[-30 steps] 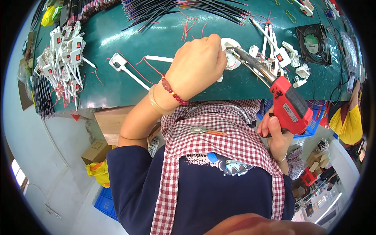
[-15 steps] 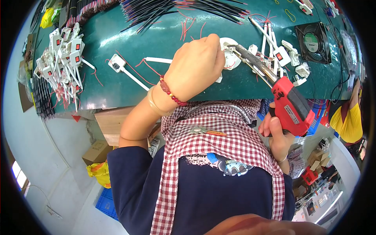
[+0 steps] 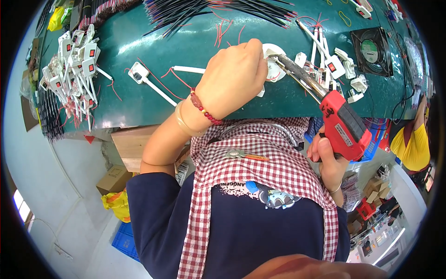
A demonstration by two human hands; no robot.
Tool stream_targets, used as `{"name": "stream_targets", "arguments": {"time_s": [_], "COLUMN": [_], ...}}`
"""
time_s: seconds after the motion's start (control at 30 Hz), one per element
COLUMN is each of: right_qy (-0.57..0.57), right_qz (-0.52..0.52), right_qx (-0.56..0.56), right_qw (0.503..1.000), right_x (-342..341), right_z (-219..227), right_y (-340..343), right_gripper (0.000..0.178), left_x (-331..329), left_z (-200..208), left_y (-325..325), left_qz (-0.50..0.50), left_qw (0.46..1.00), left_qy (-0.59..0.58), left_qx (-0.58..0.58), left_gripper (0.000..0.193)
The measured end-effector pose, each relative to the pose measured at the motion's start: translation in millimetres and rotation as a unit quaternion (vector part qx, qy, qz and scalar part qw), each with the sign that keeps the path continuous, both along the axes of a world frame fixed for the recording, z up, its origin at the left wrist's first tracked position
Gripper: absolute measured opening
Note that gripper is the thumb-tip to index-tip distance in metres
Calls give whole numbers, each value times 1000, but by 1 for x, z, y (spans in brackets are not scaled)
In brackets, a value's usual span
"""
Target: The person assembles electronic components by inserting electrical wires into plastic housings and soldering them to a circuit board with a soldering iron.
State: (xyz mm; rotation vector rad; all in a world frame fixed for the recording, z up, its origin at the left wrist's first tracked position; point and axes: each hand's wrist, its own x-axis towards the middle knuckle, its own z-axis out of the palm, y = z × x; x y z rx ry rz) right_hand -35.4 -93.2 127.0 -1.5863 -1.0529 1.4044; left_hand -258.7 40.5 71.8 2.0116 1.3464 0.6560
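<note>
My right hand [image 3: 330,162] is wrapped round the grip of a red and black soldering gun [image 3: 343,123]. Its long metal nose points up and left, with the tip close to the fingertips of my left hand [image 3: 234,76]. That hand is closed, back upward, and its fingers hide most of what they pinch; a bit of white plastic [image 3: 261,92] shows beneath it. Behind the tip lies a round white dish [image 3: 274,50]. Left of my left hand is a white cable [image 3: 188,69] with red wires. Farther left lies a white switch housing [image 3: 138,73] with a white cable.
A heap of white switch pieces with red rockers [image 3: 88,67] covers the table's left. Black cables [image 3: 218,10] lie along the far side. At right are more white switches [image 3: 335,67], loose white plugs [image 3: 357,83] and a black fan [image 3: 371,50]. Another person in yellow [image 3: 411,146] is at far right.
Both hands and the soldering gun stay almost in place. The gun's body has shifted very slightly left; its tip remains by my left fingertips.
</note>
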Motion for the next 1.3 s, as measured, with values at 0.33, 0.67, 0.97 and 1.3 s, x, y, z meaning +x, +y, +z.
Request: {"name": "stream_targets", "arguments": {"time_s": [0.33,0.67,0.97,1.3], "right_qy": [7,18,122,217], "right_qz": [-1,-27,-105,-9], "right_qx": [10,27,98,110], "right_qw": [1000,999,982,970], "right_x": [-1,-3,-16,-42], "right_z": [4,2,-14,-55], "right_y": [2,2,31,86], "right_gripper": [37,37,37,41], "left_x": [-1,-1,1,2], "left_z": [0,1,5,25], "left_y": [0,1,3,-6], "left_qz": [-6,-7,-13,8], "left_qw": [1000,1000,1000,996], "left_qy": [-2,6,21,93], "left_qx": [0,0,-10,-9], "left_gripper": [10,9,9,14]}}
